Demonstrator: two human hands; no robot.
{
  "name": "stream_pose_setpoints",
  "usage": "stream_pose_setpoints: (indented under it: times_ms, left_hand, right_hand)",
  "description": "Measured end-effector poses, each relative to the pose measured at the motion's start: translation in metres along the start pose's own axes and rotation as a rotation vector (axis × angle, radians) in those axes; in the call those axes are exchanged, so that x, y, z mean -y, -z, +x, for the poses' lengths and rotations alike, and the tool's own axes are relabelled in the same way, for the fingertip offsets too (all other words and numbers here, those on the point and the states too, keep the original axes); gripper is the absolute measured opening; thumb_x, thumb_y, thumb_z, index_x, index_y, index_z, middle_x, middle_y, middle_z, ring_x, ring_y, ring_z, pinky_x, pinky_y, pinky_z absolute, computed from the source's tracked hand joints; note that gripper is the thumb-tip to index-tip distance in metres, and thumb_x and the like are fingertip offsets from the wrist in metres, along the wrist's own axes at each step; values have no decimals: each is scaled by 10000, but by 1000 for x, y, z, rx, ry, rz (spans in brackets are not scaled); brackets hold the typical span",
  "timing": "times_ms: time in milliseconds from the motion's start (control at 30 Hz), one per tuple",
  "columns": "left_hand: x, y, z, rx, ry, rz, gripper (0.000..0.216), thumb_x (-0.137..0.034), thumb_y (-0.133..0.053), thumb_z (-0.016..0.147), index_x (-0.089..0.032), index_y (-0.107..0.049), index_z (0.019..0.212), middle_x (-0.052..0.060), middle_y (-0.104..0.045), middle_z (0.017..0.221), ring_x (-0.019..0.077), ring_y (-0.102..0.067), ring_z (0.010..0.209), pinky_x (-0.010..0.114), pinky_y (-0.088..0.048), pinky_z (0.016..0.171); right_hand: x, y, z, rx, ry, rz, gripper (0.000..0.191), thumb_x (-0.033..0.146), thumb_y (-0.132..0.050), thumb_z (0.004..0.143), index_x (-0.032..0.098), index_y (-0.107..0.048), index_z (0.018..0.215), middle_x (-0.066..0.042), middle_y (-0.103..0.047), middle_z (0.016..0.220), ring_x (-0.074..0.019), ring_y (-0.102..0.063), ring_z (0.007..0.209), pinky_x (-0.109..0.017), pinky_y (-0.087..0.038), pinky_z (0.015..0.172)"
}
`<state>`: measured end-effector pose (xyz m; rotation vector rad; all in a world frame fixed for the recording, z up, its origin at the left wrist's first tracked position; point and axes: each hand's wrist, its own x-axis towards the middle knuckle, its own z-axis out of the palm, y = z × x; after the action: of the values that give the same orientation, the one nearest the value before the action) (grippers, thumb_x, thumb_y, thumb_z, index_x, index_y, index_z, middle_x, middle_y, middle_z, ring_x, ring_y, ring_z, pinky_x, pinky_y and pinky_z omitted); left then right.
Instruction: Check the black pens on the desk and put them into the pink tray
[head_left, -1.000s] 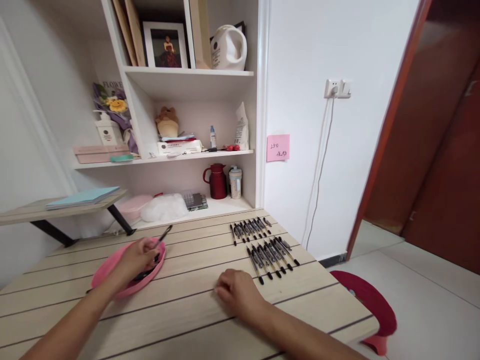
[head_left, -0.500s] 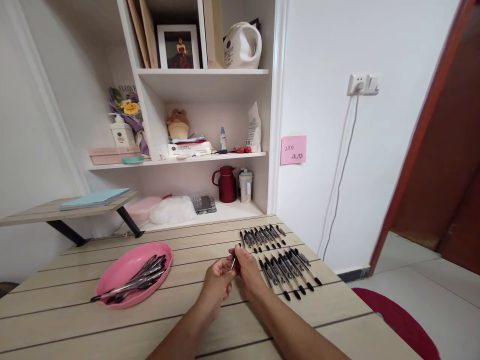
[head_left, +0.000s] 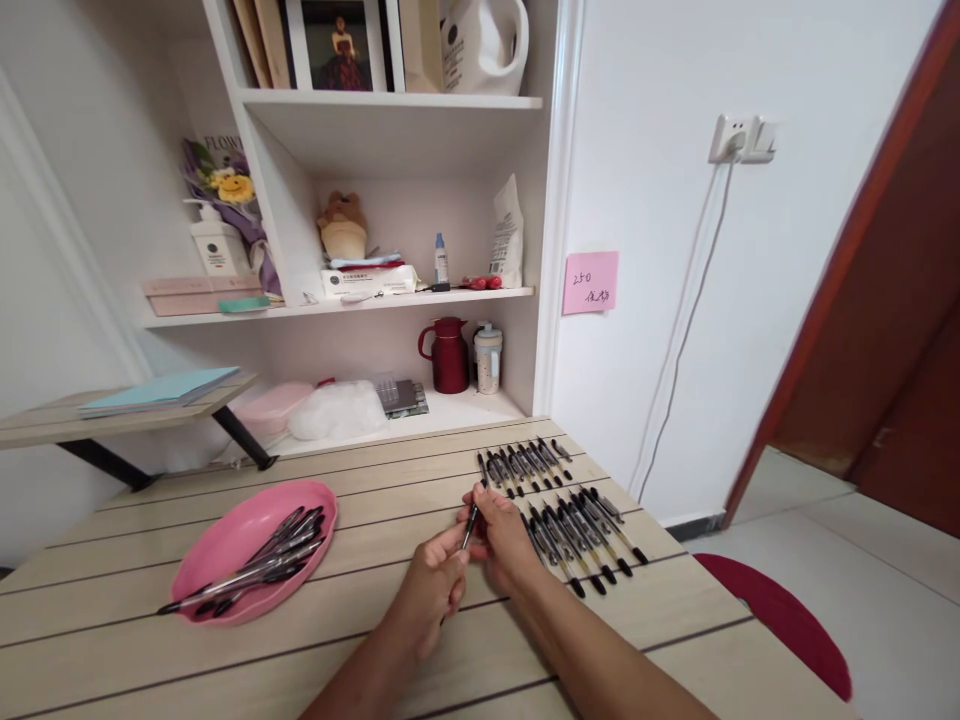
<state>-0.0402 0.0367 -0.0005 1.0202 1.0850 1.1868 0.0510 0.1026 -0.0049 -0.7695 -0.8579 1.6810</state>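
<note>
Between my two hands is a black and clear pen (head_left: pixel 470 526), tilted over the middle of the table. My left hand (head_left: pixel 435 575) is closed round its lower part. The fingers of my right hand (head_left: pixel 501 530) pinch its upper, black end. Just right of my right hand lie pens in a near row (head_left: pixel 581 540), some with pale yellowish tubes beside them. Behind it is a far row of pens and parts (head_left: pixel 529 465). To the left, a pink dish (head_left: pixel 199 550) holds several black-capped pens (head_left: pixel 270 560), one reaching over its rim.
The slatted wooden table (head_left: pixel 360 640) meets a white shelf unit (head_left: pixel 390 295) at the back. On its bottom shelf stand a red jug (head_left: pixel 450 358) and a cup (head_left: pixel 488 360). A raised stand (head_left: pixel 187 400) is at left, a red stool (head_left: pixel 772 620) at right.
The pen now shows more of its length between my hands. The whole view has shifted slightly, with the shelves higher in frame. The pen rows and the dish look the same.
</note>
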Motion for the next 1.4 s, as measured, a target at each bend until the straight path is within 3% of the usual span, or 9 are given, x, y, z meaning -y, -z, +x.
stream_pose_setpoints:
  times_ms: [167,333,500,633,767,833,933,1067,1400]
  left_hand:
    - [3,3,-1,27,7,-24,544,-274,-585,666,-191,-446,1185,4,-587,751,-4,-274,301,169,-116,294]
    - [5,10,1,-70,20,-140,466,-267,-587,637,-194,-485,1086,-23,-563,675,9,-306,318,161,-146,311]
    - [6,16,7,-111,26,-231,488,-256,-612,609,-211,-482,1078,-33,-548,666,15,-324,335,159,-165,322]
    - [7,14,8,-95,8,-217,487,-276,-605,622,-206,-476,1086,-35,-552,658,13,-305,314,168,-162,313]
    - [7,11,7,-99,16,-204,515,-290,-617,603,-198,-481,1091,-29,-564,642,21,-324,310,171,-159,308]
    - [7,11,7,-102,21,-205,514,-294,-617,600,-198,-486,1087,-25,-566,642,24,-331,313,170,-162,306]
    - [7,12,7,-100,19,-201,511,-291,-614,600,-197,-488,1086,-24,-564,642,21,-323,310,170,-164,304]
    - [8,12,7,-98,8,-188,502,-292,-601,613,-183,-484,1089,-21,-565,645,19,-318,306,173,-169,305]
    - [7,11,6,-103,19,-191,482,-272,-581,625,-175,-474,1085,-22,-558,639,25,-330,316,178,-161,315]
  right_hand:
    - [10,9,8,-90,134,30,381,513,-578,652,157,-583,787,-2,-581,622,-88,-512,523,-180,-381,449]
    - [29,24,17,-254,243,-13,350,474,-583,645,176,-571,828,50,-504,519,-77,-439,426,-187,-335,391]
    - [51,38,28,-342,281,-201,274,436,-507,679,188,-517,798,17,-583,619,-107,-523,481,-207,-378,412]
    - [64,42,49,-305,266,-407,163,293,-500,670,171,-529,774,-7,-613,629,-107,-547,510,-203,-398,452]
    - [60,38,69,-207,234,-689,84,156,-537,589,158,-565,668,16,-571,487,-114,-529,457,-205,-375,450]
    - [53,36,73,-155,225,-851,96,82,-546,527,154,-578,583,26,-537,422,-117,-515,448,-206,-356,460]
    - [44,35,75,-105,256,-1063,164,12,-533,464,159,-589,508,10,-580,484,-129,-538,557,-205,-346,527]
    - [42,39,72,-73,301,-1251,191,16,-518,478,174,-614,527,-6,-630,609,-140,-547,662,-205,-341,578]
    - [64,42,88,-50,291,-1451,243,86,-491,610,168,-670,752,-11,-623,575,-131,-552,556,-205,-373,522]
